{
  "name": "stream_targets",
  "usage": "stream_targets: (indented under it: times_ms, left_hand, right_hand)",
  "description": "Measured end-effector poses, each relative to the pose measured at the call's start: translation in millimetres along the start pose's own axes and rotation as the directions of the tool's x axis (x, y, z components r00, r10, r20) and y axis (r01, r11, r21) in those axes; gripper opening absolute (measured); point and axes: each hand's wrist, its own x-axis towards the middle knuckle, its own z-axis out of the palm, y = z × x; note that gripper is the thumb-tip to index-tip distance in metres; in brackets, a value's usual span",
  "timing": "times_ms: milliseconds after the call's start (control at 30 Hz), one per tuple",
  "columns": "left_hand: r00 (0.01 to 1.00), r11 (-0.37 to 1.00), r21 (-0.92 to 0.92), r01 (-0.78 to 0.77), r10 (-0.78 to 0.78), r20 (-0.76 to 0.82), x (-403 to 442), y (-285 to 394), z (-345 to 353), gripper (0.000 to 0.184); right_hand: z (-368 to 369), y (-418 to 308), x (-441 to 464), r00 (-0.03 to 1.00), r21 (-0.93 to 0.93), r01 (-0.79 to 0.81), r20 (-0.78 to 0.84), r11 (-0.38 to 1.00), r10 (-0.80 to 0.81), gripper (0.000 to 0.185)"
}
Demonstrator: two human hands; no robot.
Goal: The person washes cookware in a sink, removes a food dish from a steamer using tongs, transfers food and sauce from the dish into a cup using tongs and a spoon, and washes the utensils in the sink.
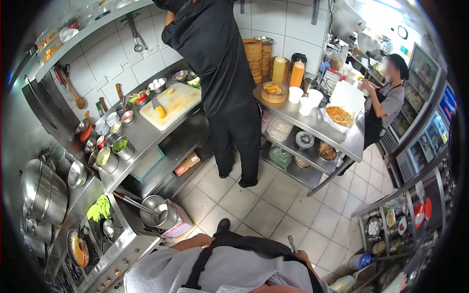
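Observation:
At the bottom of the view, my left hand [207, 240] is at the left edge of my black apron [254, 246]. Its fingers are mostly hidden, so what it holds, if anything, does not show. On the other side of my body, my right hand [303, 256] is closed around slim metal tongs [292, 244], whose end points up and forward. Part of that hand is hidden behind the apron. Below me is the tiled floor [266, 207], with my dark shoe [223, 225] on it.
A co-worker in black [229, 97] stands ahead, beside a cutting board [168, 110] with a knife. Another person [389, 93] works at far right. To the left are a stove with a pan [77, 248] and a steel pot [154, 204]. A fries box [339, 116] sits on the right counter.

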Motion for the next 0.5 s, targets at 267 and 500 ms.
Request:
stream_targets:
  times_ms: [267,500]
  left_hand:
    - [0.999,0.999,-0.018,0.038,-0.037,0.033,-4.6,-0.8,9.7,0.057]
    - [0.974,0.978,-0.05,0.204,-0.198,0.115,-26.8,29.5,-21.6,0.067]
  right_hand:
    - [-8.6,-13.2,-8.5,0.998,0.048,0.013,0.059,0.999,-0.015,0.04]
    - [17.3,10.0,33.8,0.98,-0.226,0.182,-0.037,0.957,-0.195,0.042]
